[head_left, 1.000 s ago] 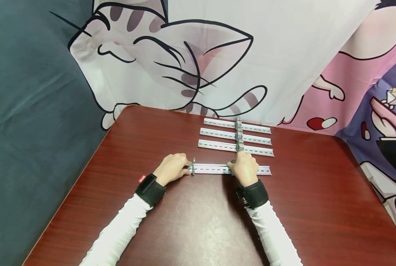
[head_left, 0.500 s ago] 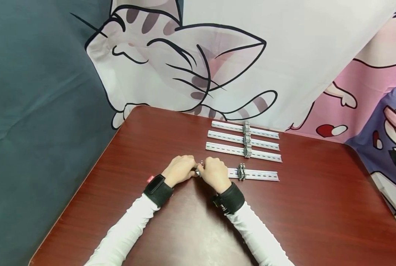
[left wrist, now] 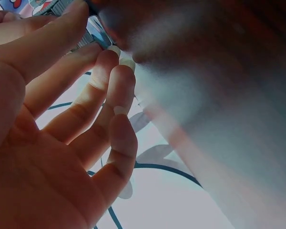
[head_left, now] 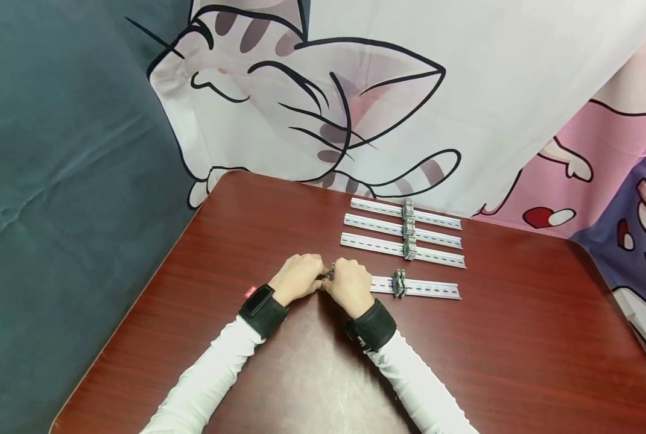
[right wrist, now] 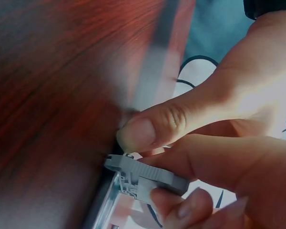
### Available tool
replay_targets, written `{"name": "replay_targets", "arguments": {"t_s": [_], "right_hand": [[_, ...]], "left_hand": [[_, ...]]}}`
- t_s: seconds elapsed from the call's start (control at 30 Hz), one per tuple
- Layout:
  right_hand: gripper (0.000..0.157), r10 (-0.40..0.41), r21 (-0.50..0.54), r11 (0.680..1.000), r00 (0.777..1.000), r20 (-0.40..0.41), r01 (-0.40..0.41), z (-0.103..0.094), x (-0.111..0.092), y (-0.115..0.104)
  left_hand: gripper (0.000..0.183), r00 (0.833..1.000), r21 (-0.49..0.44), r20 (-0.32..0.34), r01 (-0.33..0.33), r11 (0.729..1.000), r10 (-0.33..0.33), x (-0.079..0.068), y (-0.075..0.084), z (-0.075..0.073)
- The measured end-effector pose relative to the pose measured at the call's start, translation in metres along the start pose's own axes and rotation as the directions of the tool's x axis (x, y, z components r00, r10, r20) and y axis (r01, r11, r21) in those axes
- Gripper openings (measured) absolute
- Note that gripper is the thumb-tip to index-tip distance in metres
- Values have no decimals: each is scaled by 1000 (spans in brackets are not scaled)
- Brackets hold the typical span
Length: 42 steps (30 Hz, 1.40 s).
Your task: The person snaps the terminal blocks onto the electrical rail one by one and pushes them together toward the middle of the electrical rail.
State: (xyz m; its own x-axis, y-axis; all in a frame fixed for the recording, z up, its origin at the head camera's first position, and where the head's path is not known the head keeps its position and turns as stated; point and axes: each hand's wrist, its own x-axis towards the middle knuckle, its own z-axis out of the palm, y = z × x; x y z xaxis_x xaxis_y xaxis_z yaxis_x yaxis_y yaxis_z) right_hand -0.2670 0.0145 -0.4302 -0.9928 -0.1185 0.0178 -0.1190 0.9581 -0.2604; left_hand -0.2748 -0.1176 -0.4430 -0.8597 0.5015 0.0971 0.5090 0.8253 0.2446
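Note:
In the head view a slotted metal DIN rail lies across the table, a cluster of grey clips standing near its middle. My left hand holds the rail's left end, its thumb and fingertips close to a grey clip there. My right hand has come up against the left one and pinches that clip, covering the rail's left part. The right wrist view shows the grey plastic clip between fingers and thumb at the rail. Ribbed grey plastic appears behind my left thumb in the left wrist view.
Behind, three similar rails, including the back rail and the front rail, lie side by side, each with grey clips at its middle. The reddish-brown table ends at a printed cloth along the back.
My right hand has left the clips at the rail's middle and moved left to the clip beside my left hand. The left hand stays at the rail's end. The head view has shifted slightly.

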Motion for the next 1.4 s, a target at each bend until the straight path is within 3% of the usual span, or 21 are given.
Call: {"name": "replay_targets", "arguments": {"t_s": [0.4, 0.8, 1.07, 1.4], "right_hand": [[27, 16, -1, 1000, 999, 36, -16, -4, 4, 8], [37, 28, 3, 1000, 996, 80, -28, -7, 5, 17], [35, 51, -2, 999, 996, 79, -51, -12, 5, 30], [33, 100, -7, 995, 985, 142, -100, -20, 5, 47]], "left_hand": [[14, 1000, 8, 9, 16, 1000, -16, 1, -2, -1], [12, 1000, -11, 19, -1, 1000, 1, 2, -2, 0], [19, 1000, -9, 17, -23, 1000, 23, 2, -3, -2], [30, 1000, -43, 29, -10, 999, 11, 2, -3, -2]]}}
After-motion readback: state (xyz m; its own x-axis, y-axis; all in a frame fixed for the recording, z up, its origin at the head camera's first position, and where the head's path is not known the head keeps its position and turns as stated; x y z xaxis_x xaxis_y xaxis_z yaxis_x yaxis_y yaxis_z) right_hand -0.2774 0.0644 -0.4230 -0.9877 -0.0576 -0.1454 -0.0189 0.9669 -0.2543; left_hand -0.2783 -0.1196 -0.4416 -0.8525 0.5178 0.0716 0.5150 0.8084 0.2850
